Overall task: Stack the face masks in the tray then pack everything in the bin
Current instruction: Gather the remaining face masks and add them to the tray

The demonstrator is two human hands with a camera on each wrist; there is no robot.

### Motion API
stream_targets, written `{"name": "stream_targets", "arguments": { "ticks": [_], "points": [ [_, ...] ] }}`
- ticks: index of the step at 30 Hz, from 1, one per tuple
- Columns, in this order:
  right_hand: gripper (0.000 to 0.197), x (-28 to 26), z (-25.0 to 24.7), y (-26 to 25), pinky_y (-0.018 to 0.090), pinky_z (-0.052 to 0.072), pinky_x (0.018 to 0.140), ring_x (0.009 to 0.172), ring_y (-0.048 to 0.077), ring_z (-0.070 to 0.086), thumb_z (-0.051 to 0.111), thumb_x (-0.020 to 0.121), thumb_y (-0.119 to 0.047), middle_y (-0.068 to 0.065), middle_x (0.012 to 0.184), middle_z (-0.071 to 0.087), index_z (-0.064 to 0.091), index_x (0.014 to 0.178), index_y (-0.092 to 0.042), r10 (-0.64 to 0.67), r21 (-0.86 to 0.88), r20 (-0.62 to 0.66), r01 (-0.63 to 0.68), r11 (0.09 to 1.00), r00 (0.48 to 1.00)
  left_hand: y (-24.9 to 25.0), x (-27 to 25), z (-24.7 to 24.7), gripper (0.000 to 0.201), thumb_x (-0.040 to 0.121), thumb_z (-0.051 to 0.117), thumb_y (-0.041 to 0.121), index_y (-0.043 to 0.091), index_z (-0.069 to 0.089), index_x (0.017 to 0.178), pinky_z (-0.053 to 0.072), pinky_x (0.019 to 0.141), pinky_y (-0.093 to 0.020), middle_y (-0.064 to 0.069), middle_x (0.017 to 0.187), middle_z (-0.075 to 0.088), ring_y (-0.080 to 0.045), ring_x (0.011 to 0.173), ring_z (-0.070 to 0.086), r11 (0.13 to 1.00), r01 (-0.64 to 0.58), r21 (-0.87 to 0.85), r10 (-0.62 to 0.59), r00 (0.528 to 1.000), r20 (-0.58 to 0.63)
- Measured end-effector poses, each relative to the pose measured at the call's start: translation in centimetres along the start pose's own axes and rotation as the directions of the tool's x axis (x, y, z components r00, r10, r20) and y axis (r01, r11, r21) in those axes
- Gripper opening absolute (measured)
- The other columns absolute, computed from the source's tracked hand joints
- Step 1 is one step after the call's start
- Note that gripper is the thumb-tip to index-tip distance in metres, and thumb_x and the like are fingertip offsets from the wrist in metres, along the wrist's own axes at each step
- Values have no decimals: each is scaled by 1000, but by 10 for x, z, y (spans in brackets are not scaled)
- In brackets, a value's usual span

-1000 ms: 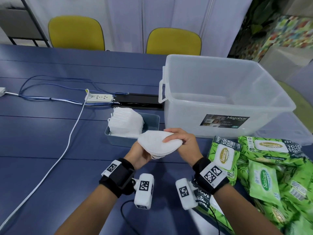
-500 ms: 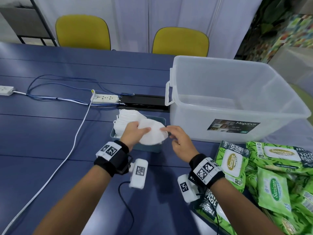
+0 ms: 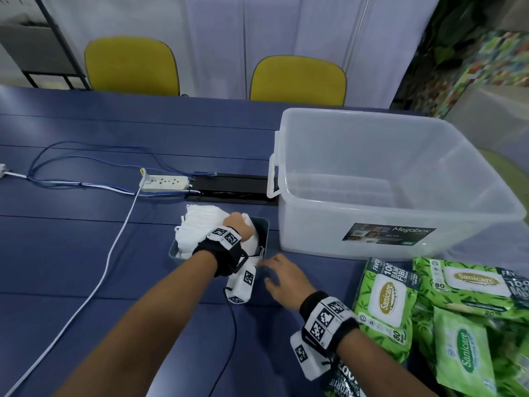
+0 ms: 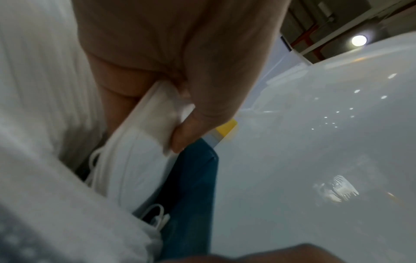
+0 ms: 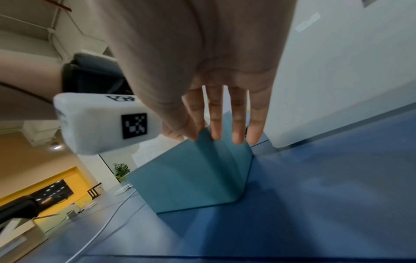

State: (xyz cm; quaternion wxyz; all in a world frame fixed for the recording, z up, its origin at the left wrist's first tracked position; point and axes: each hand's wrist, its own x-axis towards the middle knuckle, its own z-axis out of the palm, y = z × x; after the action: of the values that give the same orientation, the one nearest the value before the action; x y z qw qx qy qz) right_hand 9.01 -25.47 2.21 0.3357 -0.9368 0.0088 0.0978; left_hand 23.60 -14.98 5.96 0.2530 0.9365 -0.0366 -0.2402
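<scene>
A small blue-grey tray [image 3: 262, 224] stands on the blue table, left of the clear bin [image 3: 400, 179]. A stack of white face masks [image 3: 200, 224] stands upright in the tray's left part. My left hand [image 3: 239, 224] is inside the tray and pinches a white mask [image 4: 144, 142] between thumb and fingers, beside the stack [image 4: 38, 80] and the tray wall [image 4: 191, 186]. My right hand [image 3: 282, 277] hovers just in front of the tray's near wall [image 5: 193, 178], fingers [image 5: 238, 121] straight and spread, holding nothing.
Several green wet-wipe packs [image 3: 446, 310] lie at the right front. A white power strip [image 3: 164, 183], blue and white cables [image 3: 114, 253] and a black cable hatch [image 3: 232, 189] lie behind and left of the tray. Two yellow chairs [image 3: 297, 78] stand beyond the table.
Both hands carried the mask from in front of me to the tray. My right hand has let go and pulled back; my left hand has pushed the mask down into the tray.
</scene>
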Motion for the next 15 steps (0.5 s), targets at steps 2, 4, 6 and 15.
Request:
{"name": "stream_targets", "arguments": {
  "ticks": [2, 4, 6, 15],
  "points": [
    [37, 3, -1, 2, 23, 36, 90, 112, 24, 49, 51, 93, -14, 6, 121, 49, 54, 130, -15, -16, -1, -13, 16, 1000, 1000, 3, 4, 6, 42, 100, 38, 23, -5, 43, 131, 38, 99, -35, -25, 136, 48, -37, 124, 48, 1000, 19, 2, -19, 999, 35],
    [36, 6, -1, 4, 21, 34, 87, 111, 26, 50, 51, 93, -13, 8, 119, 51, 55, 128, -12, -41, 1, -31, 41, 999, 999, 6, 9, 9, 41, 101, 35, 19, -7, 43, 132, 37, 101, -35, -25, 138, 47, -35, 125, 48, 1000, 12, 18, -13, 998, 60],
    [35, 7, 0, 8, 20, 32, 85, 110, 26, 50, 51, 92, -12, 8, 118, 52, 56, 127, -11, -62, 12, -39, 63, 998, 997, 11, 11, 11, 39, 100, 38, 13, -8, 43, 132, 36, 102, -33, -23, 139, 46, -34, 127, 46, 998, -3, 63, -3, 996, 87],
    [42, 19, -13, 0, 27, 40, 75, 78, 13, 54, 51, 96, -34, -10, 79, 54, 39, 135, -23, 112, 249, -195, -62, 967, 974, -11, 9, -39, 30, 87, 64, 29, 6, 66, 107, 42, 88, -26, -8, 109, 67, -24, 109, 60, 976, -202, -86, 189, 973, -133]
  ]
}}
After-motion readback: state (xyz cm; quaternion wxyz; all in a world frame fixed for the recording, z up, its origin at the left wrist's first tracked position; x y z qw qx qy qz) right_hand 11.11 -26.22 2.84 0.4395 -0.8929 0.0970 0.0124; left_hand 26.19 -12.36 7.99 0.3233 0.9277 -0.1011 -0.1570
